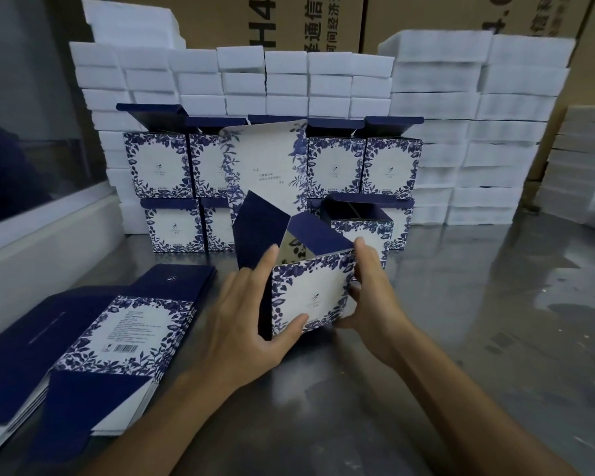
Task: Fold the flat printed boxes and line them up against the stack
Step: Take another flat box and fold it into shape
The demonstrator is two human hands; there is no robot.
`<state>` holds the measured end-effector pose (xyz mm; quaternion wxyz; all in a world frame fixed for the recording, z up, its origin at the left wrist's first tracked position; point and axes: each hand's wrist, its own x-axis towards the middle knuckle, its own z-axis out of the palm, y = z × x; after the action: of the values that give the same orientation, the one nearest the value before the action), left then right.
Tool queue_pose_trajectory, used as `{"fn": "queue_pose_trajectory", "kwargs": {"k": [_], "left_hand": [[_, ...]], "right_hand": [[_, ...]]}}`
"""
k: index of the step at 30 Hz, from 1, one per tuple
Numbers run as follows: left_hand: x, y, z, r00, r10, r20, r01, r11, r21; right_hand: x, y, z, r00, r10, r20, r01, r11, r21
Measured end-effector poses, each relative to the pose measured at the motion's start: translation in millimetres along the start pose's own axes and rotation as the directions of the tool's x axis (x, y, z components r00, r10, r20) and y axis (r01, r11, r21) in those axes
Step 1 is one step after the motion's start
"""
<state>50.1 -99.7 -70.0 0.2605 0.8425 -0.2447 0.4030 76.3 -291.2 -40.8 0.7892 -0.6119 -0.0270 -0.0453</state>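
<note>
Mid-fold: half-formed box held in both hands, centre of table.
Flat box pile (93, 341) lies at left on the steel table (478, 338). Left hand (251, 324) grips the box (310, 293) by its left edge, thumb on the printed face; right hand (371, 290) clasps its right edge. Flaps stand open. Folded boxes (337, 166) sit in two rows behind, against the white foam stack (461, 132).

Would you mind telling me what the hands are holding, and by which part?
A half-folded blue-and-white floral printed cardboard box: the left hand holds its left side and lower front edge, the right hand its right side.
</note>
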Motion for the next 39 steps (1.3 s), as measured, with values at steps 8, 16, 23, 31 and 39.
{"fn": "queue_pose_trajectory", "kwargs": {"k": [8, 16, 23, 31, 39], "left_hand": [[-2, 11, 3, 0.998, -0.047, 0.029, 0.053, 0.964, -0.26], [4, -24, 15, 0.786, -0.612, 0.094, 0.511, 0.555, -0.657], [6, -33, 18, 0.583, -0.751, 0.31, 0.69, 0.256, -0.677], [8, -29, 15, 0.538, -0.777, 0.326, 0.734, 0.243, -0.634], [9, -34, 17, 0.479, -0.795, 0.372, 0.745, 0.145, -0.651]], "right_hand": [[-2, -1, 0, 0.974, -0.167, -0.15, 0.151, 0.982, -0.115], [-12, -2, 5, 0.835, -0.543, -0.091, 0.502, 0.819, -0.28], [-17, 4, 6, 0.794, -0.606, 0.049, 0.563, 0.702, -0.436], [-18, 5, 8, 0.788, -0.614, 0.037, 0.562, 0.694, -0.451], [-18, 4, 6, 0.809, -0.586, 0.034, 0.561, 0.754, -0.342]]}}
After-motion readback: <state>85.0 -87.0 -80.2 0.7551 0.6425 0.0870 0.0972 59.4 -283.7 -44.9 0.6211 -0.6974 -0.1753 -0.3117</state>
